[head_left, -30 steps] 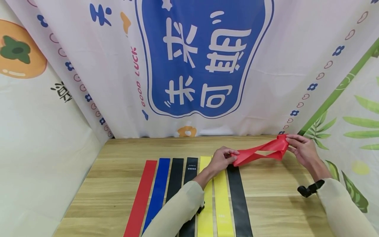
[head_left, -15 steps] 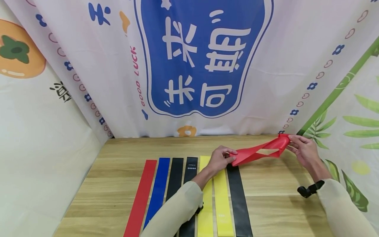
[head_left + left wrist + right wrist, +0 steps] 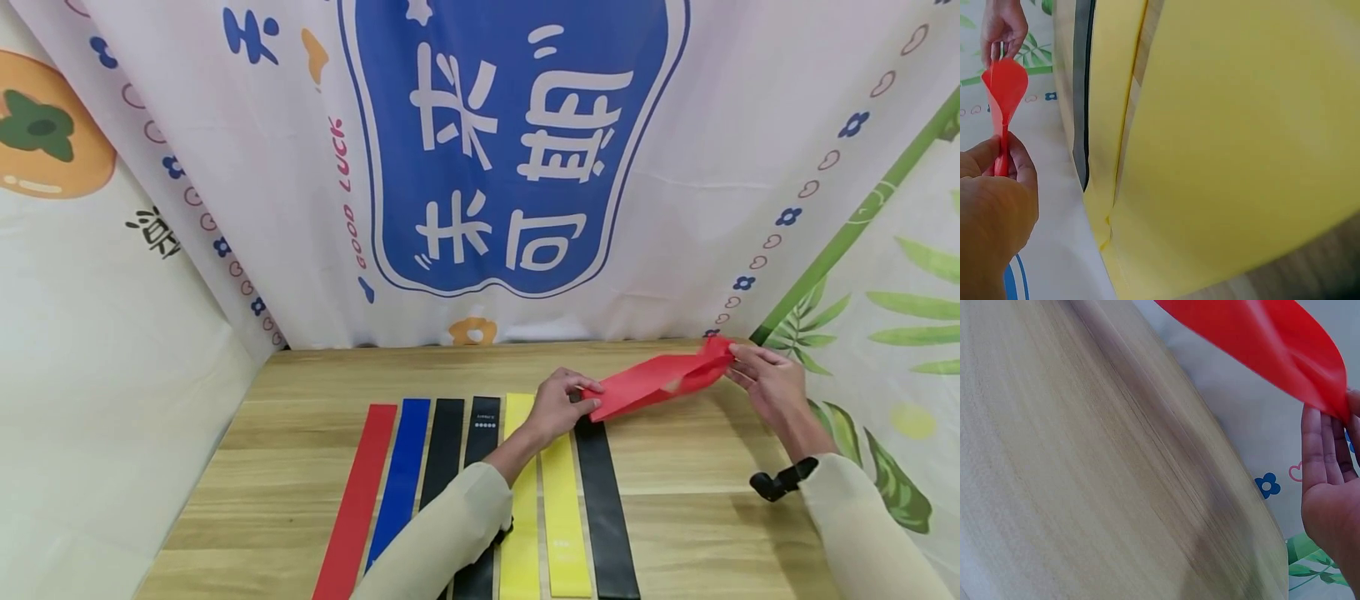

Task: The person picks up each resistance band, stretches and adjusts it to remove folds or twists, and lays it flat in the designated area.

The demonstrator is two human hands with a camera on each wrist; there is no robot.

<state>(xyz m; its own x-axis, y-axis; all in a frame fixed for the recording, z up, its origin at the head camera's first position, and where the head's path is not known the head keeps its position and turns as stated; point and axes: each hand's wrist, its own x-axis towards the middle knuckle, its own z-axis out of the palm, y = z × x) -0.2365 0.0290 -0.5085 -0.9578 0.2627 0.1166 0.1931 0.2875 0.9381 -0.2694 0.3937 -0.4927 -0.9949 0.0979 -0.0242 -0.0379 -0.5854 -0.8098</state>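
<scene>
A red loop resistance band (image 3: 648, 383) is stretched between the two hands above the back right of the table. My left hand (image 3: 553, 407) pinches its left end between thumb and fingers, over the tops of a yellow band (image 3: 564, 508) and a black band (image 3: 606, 508). At the other end, my right hand (image 3: 774, 385) pinches the band, whose sides look twisted there. The left wrist view shows the band (image 3: 1009, 87) edge-on, with its loop bulging beyond the left fingers. In the right wrist view the band (image 3: 1266, 344) runs up from the pinching fingertips.
More flat bands lie side by side to the left: red (image 3: 356, 500), blue (image 3: 403, 458), two black ones (image 3: 444, 442) and another yellow (image 3: 520, 508). The left forearm covers parts of several. A printed curtain (image 3: 300, 208) hangs behind the wooden table (image 3: 232, 467).
The gap between the band's two sides has narrowed, and its right part has turned over slightly at the right hand. The left hand stays nearly still.
</scene>
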